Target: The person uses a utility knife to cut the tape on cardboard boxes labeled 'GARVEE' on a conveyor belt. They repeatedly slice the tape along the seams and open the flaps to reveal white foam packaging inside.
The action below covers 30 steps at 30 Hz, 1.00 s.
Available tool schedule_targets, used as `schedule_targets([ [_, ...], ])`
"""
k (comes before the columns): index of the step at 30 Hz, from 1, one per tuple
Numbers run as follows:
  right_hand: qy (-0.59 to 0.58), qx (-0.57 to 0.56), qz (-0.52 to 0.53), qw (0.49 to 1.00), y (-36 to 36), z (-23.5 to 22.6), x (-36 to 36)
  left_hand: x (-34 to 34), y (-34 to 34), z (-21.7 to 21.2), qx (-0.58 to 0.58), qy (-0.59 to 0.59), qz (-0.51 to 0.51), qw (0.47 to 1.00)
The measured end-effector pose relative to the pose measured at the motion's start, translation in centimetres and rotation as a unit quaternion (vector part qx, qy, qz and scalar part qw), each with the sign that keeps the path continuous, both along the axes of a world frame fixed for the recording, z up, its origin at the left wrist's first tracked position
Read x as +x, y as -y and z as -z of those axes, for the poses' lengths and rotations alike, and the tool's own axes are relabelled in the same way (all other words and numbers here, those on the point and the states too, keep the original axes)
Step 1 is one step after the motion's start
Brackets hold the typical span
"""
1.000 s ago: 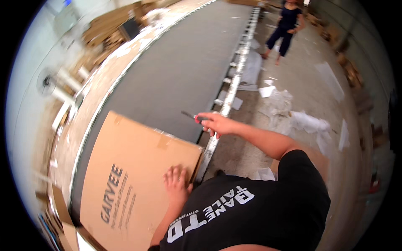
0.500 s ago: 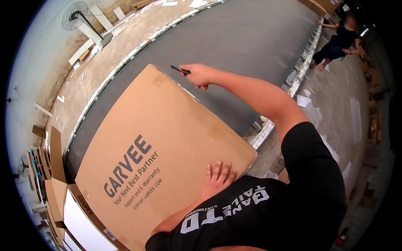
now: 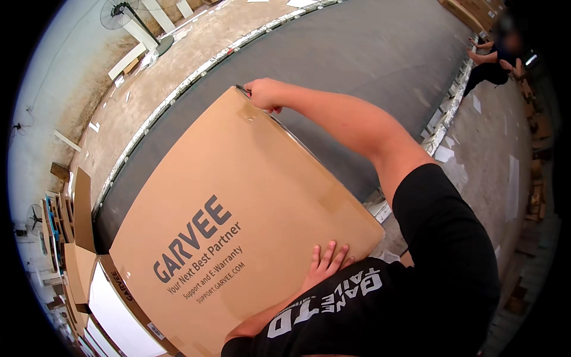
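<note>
A large brown cardboard box [image 3: 184, 172] with dark print on its top lies flat before me on a grey conveyor belt. My right hand [image 3: 266, 95] reaches to its far corner, closed around a dark box cutter [image 3: 242, 89]. The cutter's tip is at the corner edge, largely hidden by my fingers. Clear tape shows along the box's right side. My left hand [image 3: 327, 263] rests palm down on the near right part of the top, its fingers spread.
The grey belt [image 3: 333, 65] stretches away to the far right, bordered by a metal rail. Another person [image 3: 493, 65] stands beyond its right side. An opened box [image 3: 119, 306] with a white panel adjoins at left. A fan [image 3: 134, 24] stands far left; paper scraps litter the floor.
My right hand has moved left to the box's far corner, bringing the box cutter against it. My left hand stays on the top. The other person has bent lower beside the belt.
</note>
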State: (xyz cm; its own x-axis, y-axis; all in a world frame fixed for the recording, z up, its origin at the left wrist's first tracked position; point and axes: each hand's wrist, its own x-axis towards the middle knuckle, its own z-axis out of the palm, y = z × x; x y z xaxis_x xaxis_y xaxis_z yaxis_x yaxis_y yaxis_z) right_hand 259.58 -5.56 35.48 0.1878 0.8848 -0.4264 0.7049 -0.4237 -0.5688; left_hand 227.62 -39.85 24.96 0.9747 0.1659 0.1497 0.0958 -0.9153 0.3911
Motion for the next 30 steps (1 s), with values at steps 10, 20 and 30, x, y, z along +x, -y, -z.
schedule_targets([
  [10,0.053,-0.097,-0.008,0.994,-1.3,0.4,-0.7,-0.1,-0.3,-1.0,-0.062,-0.010,0.014,0.998],
  [20,0.039,-0.334,-0.115,0.935,15.5,-0.9,0.0,1.0,0.2,3.6,0.058,0.122,-0.011,0.991],
  [30,0.133,-0.280,-0.096,0.946,35.1,-3.6,-2.8,1.1,0.4,-1.9,0.010,0.013,0.022,1.000],
])
